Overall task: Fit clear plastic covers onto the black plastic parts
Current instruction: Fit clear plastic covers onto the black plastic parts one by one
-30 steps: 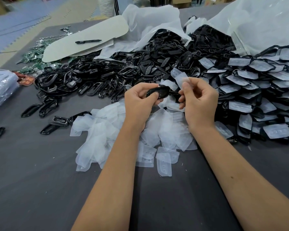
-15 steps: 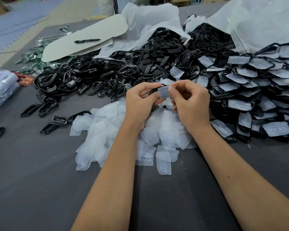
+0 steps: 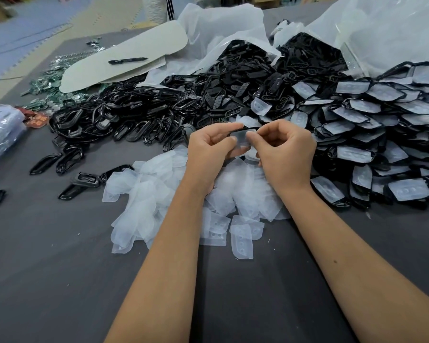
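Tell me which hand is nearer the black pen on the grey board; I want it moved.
Left. The left hand is below and right of the pen; the right hand is farther right still.

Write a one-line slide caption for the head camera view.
Both hands, left and right, press a clear cover onto a black part above loose covers.
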A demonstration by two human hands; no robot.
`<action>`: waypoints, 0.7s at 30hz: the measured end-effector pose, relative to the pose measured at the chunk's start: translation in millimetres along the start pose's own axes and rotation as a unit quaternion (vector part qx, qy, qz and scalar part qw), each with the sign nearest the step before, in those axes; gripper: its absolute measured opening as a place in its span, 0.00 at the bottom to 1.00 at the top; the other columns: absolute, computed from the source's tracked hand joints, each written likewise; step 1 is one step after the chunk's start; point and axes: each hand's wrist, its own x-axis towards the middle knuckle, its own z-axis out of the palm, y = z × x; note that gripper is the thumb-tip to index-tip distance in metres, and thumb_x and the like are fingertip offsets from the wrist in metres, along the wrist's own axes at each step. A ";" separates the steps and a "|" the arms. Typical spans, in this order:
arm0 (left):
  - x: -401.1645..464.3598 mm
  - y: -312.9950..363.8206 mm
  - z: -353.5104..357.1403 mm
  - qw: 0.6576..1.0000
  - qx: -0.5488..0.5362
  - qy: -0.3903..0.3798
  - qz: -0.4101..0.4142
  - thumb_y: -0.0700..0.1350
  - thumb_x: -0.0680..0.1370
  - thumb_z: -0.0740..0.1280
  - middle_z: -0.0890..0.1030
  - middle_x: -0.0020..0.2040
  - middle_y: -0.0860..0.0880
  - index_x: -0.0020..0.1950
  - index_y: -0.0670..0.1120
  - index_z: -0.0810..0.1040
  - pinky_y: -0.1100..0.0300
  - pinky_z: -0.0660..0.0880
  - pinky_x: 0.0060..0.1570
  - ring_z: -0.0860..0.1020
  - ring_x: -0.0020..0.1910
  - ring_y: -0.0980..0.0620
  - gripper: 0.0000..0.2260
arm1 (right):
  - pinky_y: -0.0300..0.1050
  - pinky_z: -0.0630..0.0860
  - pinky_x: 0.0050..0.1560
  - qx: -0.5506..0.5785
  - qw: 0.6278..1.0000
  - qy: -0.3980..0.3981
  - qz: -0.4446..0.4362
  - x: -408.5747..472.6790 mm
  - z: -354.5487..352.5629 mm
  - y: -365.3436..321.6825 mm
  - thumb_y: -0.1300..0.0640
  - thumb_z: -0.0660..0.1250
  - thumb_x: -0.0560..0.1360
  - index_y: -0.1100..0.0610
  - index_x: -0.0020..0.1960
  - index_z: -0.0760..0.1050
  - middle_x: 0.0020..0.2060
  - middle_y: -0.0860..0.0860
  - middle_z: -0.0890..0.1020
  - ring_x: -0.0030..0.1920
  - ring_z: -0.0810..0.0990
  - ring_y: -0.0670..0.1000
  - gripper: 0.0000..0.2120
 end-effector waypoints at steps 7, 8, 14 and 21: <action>-1.7 1.1 2.3 1.000 0.019 -0.010 0.020 0.28 0.78 0.68 0.88 0.48 0.41 0.55 0.43 0.85 0.61 0.82 0.46 0.87 0.47 0.43 0.12 | 0.48 0.82 0.40 -0.018 1.000 0.007 0.002 -1.0 -0.7 -2.8 0.55 0.79 0.73 0.57 0.39 0.83 0.31 0.45 0.83 0.32 0.82 0.46 0.08; -1.8 1.2 2.5 1.000 0.021 -0.010 0.021 0.29 0.79 0.68 0.88 0.48 0.41 0.55 0.43 0.85 0.61 0.82 0.46 0.87 0.47 0.44 0.12 | 0.48 0.82 0.41 -0.019 1.000 0.007 0.003 -1.0 -0.8 -2.9 0.55 0.79 0.73 0.58 0.39 0.82 0.31 0.46 0.83 0.33 0.82 0.46 0.09; -2.3 1.3 3.5 1.000 0.012 -0.001 0.022 0.30 0.80 0.68 0.88 0.47 0.42 0.52 0.44 0.85 0.61 0.83 0.44 0.87 0.46 0.44 0.11 | 0.46 0.81 0.40 -0.027 1.000 0.001 0.002 -1.1 -1.1 -3.3 0.55 0.79 0.74 0.59 0.39 0.81 0.32 0.48 0.83 0.33 0.82 0.47 0.10; -2.0 2.1 3.5 1.000 0.014 0.003 0.014 0.29 0.80 0.67 0.88 0.47 0.42 0.53 0.42 0.85 0.62 0.82 0.43 0.87 0.45 0.45 0.11 | 0.43 0.79 0.41 0.004 1.000 -0.013 0.027 0.3 -1.4 0.8 0.54 0.80 0.72 0.58 0.44 0.80 0.35 0.48 0.83 0.35 0.81 0.46 0.11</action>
